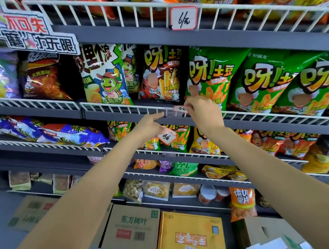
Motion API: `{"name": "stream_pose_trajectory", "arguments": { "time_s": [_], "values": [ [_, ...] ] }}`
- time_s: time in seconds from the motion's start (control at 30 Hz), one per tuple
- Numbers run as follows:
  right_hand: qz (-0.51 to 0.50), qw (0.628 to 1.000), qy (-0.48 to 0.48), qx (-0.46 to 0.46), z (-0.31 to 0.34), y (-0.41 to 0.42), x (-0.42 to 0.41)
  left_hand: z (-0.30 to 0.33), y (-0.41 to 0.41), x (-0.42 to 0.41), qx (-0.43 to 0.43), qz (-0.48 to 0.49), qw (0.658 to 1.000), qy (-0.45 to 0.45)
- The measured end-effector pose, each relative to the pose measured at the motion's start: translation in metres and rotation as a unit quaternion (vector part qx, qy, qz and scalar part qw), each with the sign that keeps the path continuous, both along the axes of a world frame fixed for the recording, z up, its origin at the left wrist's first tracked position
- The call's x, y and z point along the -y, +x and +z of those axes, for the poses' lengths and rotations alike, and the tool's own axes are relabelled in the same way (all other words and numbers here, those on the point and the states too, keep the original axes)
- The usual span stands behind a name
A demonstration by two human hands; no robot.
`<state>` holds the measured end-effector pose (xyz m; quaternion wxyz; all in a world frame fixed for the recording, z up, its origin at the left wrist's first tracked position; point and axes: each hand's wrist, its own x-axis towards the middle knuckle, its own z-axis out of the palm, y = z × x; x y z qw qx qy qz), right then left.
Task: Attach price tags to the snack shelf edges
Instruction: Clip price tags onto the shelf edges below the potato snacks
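Wire-fronted snack shelves (256, 116) were filled with chip bags (209, 78). A price tag (179, 109) was pinched in the right hand (201, 110) at a clear holder (171, 114) on the shelf's front edge. Another tag (166, 136) was held under the left hand (150, 126), its fingers touching the holder.

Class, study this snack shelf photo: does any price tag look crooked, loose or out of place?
Yes. The red-bordered white price tag under the left hand hangs tilted, in no holder. The right hand is fitting another small tag at the clear plastic holder. The upper tag sits straight.
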<state>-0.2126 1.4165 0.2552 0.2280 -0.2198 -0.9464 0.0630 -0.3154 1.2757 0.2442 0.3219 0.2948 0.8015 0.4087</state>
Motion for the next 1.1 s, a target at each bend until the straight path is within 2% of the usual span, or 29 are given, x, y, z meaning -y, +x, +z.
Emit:
{"name": "stream_pose_trajectory", "arguments": {
  "time_s": [0.1,0.2,0.33,0.47,0.77,0.83,1.0,1.1],
  "values": [
    [0.022,0.998,0.048,-0.041,0.001,-0.009,0.002,0.001,-0.001,0.006,-0.053,-0.028,0.998,-0.037],
    [0.030,0.997,0.075,-0.012,0.001,-0.018,0.003,0.000,-0.003,0.006,-0.086,-0.044,0.994,-0.059],
    [0.028,0.994,0.085,0.056,-0.001,-0.023,0.002,0.000,-0.004,0.003,-0.092,-0.041,0.992,-0.071],
    [0.021,0.990,0.110,0.091,-0.001,-0.024,0.002,-0.003,-0.005,0.003,-0.080,-0.033,0.994,-0.065],
    [0.055,0.981,0.095,0.161,0.005,-0.016,0.016,0.000,-0.004,0.003,-0.075,-0.036,0.994,-0.071],
    [0.044,0.982,0.110,0.150,0.006,-0.015,0.019,0.000,-0.004,0.004,-0.075,-0.037,0.994,-0.069],
    [0.020,0.991,0.118,0.055,-0.009,-0.016,0.014,-0.002,-0.004,0.003,-0.070,-0.041,0.994,-0.070],
    [0.001,0.992,0.120,0.047,-0.020,-0.018,0.014,-0.001,-0.004,0.003,-0.066,-0.039,0.995,-0.066]
  ]
}}
